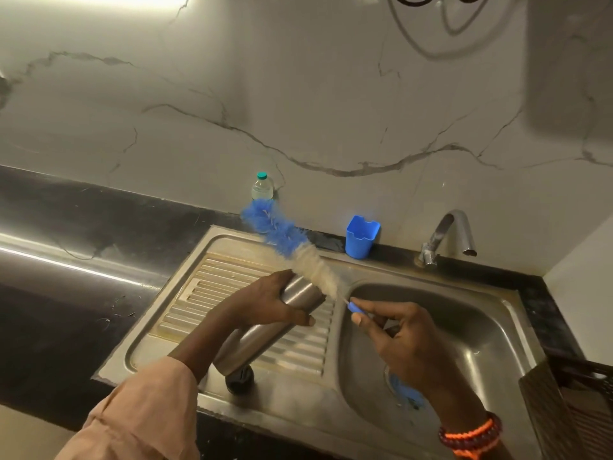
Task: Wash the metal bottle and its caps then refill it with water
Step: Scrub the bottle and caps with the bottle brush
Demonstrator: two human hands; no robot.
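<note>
Head cam, 1 view only: left hand [265, 303] is wrapped around the metal bottle [265, 330], held tilted over the sink's [510, 313] ribbed draining board, mouth pointing up and away. Right hand [408, 340] pinches the blue handle of the bottle brush [292, 247], bristles sticking out past the bottle's mouth. A black cap [239, 381] sits on the steel just under the bottle. Blue cup [361, 237] and tap [447, 237] by the wall.
</note>
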